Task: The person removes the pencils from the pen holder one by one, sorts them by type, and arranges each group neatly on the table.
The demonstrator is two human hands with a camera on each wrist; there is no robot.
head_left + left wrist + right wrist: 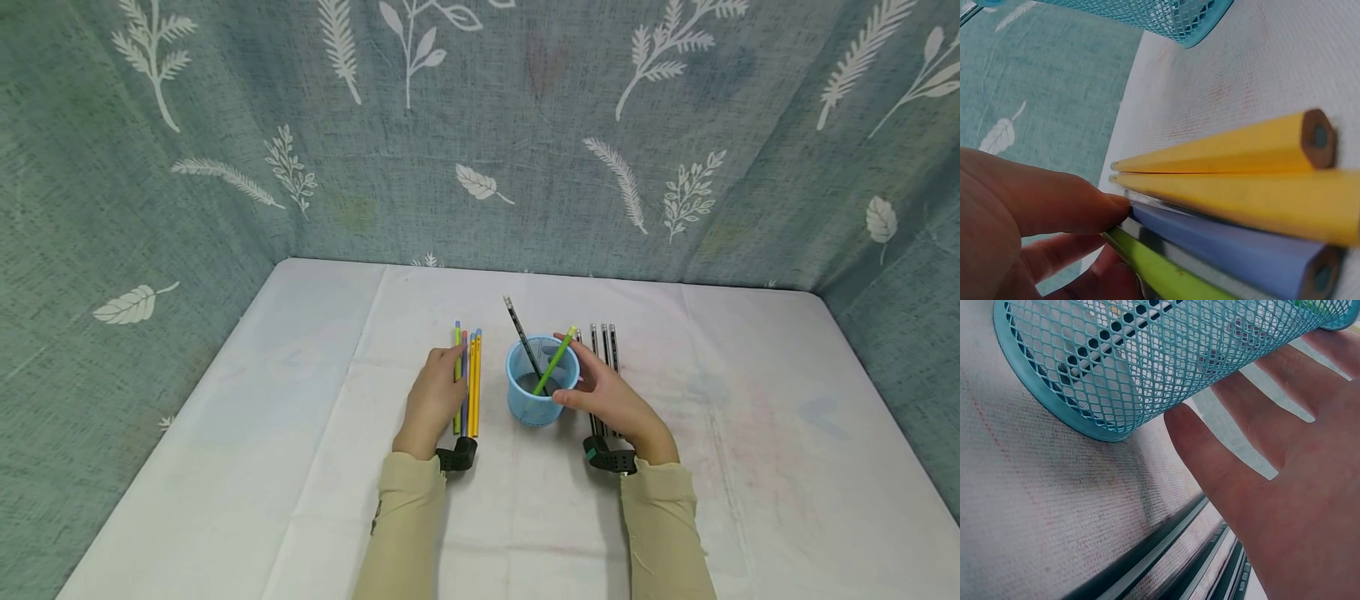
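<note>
My left hand (435, 390) is at a row of pencils on the left, its thumb and fingers pinching a green pencil (1163, 269). Beside that one lies a purple-blue pencil (1229, 240), close under the thumb tip, then two yellow pencils (1222, 148). A light blue mesh pencil cup (531, 410) stands upright between the hands. Inside it lean a black patterned pencil (517, 321) and another green pencil (557, 358). My right hand (618, 402) holds the cup from its right side, thumb at the near rim and fingers around the far side.
Several black pencils (615, 350) lie in a row right of the cup, partly hidden under the right hand and wrist. A white cloth (315, 433) covers the table. Behind and at the sides hangs a grey-green curtain (480, 225) with leaf prints.
</note>
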